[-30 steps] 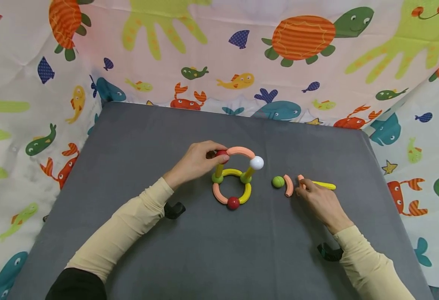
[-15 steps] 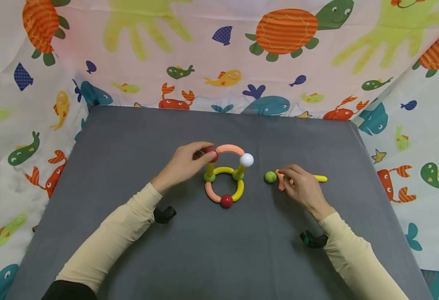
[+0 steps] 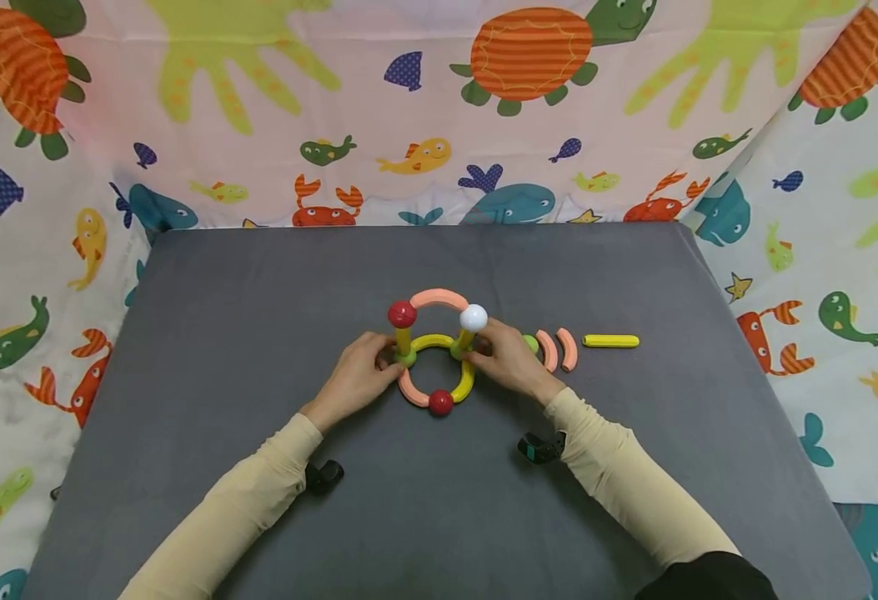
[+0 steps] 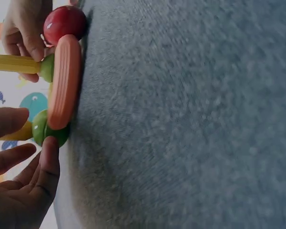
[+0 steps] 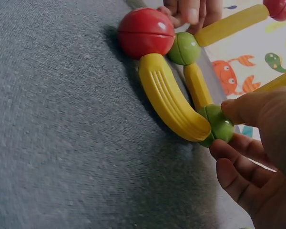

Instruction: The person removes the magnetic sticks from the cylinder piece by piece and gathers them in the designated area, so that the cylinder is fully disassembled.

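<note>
A toy frame of balls and sticks stands on the grey table. Its lower ring joins a front red ball, a salmon curved stick, yellow curved sticks and two green balls. Yellow uprights carry an upper red ball and a white ball, bridged by a salmon arch. My left hand holds the left green ball between thumb and fingers. With thumb and fingertips, my right hand pinches the right green ball.
Right of the frame lie a loose green ball, partly hidden by my right hand, two salmon curved pieces and a straight yellow stick. A patterned cloth rises behind the table.
My left hand has come down from the upper red ball to the left green ball. My right hand brought the salmon pieces together, let go and moved left to the right green ball.
</note>
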Action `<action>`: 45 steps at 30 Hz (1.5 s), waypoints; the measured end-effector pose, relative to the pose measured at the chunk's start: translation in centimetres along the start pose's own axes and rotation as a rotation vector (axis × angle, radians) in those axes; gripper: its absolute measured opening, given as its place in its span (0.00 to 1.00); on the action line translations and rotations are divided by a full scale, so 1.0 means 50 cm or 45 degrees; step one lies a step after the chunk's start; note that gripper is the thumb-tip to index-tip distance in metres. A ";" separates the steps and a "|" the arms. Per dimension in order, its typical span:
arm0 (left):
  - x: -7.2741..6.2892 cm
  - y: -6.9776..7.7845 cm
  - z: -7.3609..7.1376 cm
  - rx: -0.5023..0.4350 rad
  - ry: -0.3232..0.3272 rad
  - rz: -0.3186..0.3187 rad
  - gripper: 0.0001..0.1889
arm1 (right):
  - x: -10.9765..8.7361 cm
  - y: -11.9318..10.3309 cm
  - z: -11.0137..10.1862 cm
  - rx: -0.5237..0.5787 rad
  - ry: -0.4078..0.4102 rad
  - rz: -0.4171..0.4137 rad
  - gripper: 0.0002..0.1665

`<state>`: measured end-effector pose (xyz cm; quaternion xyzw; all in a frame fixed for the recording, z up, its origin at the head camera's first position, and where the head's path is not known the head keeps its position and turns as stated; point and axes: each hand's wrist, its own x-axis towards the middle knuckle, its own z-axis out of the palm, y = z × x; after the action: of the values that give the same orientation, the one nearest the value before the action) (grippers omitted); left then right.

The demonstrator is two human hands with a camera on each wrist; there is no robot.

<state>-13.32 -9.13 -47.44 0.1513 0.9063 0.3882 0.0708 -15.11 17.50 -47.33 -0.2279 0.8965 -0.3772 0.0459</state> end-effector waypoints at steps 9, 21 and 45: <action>0.022 -0.001 0.011 0.059 0.050 0.088 0.14 | -0.022 -0.009 0.013 -0.074 0.078 0.035 0.12; 0.026 0.077 -0.115 -0.127 0.176 0.125 0.18 | 0.014 -0.109 -0.123 0.113 0.264 0.120 0.17; 0.067 0.139 -0.112 0.190 0.110 0.503 0.24 | 0.001 -0.136 -0.102 0.114 0.169 0.059 0.17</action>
<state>-16.36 -7.30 -38.55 0.3140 0.8874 0.3326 -0.0570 -13.91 16.68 -38.96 -0.1792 0.8849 -0.4300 0.0054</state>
